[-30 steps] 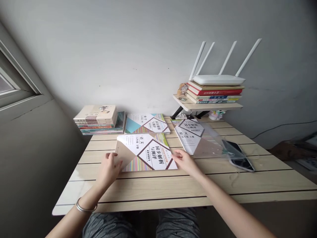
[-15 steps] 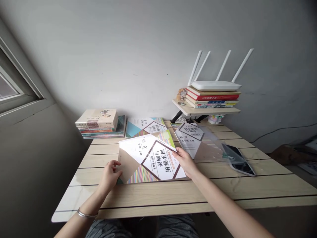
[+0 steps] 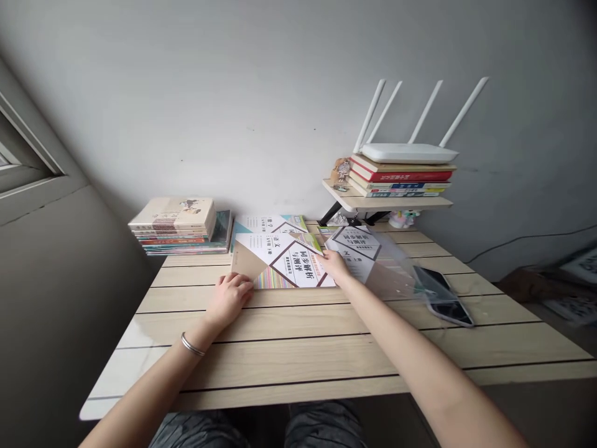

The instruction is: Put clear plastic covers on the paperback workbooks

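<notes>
A workbook (image 3: 261,252) with a white, tan and striped cover lies partly over another workbook (image 3: 254,223) with a blue corner. My left hand (image 3: 229,297) has its fingers curled on the lower left corner of the upper workbook. At its right edge, my right hand (image 3: 334,267) grips it with the thumb on the cover and the other fingers hidden underneath. Just right of that hand is a similar workbook (image 3: 354,249), partly covered by a clear plastic sheet (image 3: 394,270).
A phone (image 3: 450,305) lies at the right, partly under the plastic. At the back left is a stack of books (image 3: 172,218). A raised shelf (image 3: 392,202) holds books and a white router (image 3: 410,152). The slatted table (image 3: 289,348) has its front edge near my legs.
Both hands have moved forward, away from me, with the workbook. It now covers more of the workbook behind it. My left fingers have come further onto its corner.
</notes>
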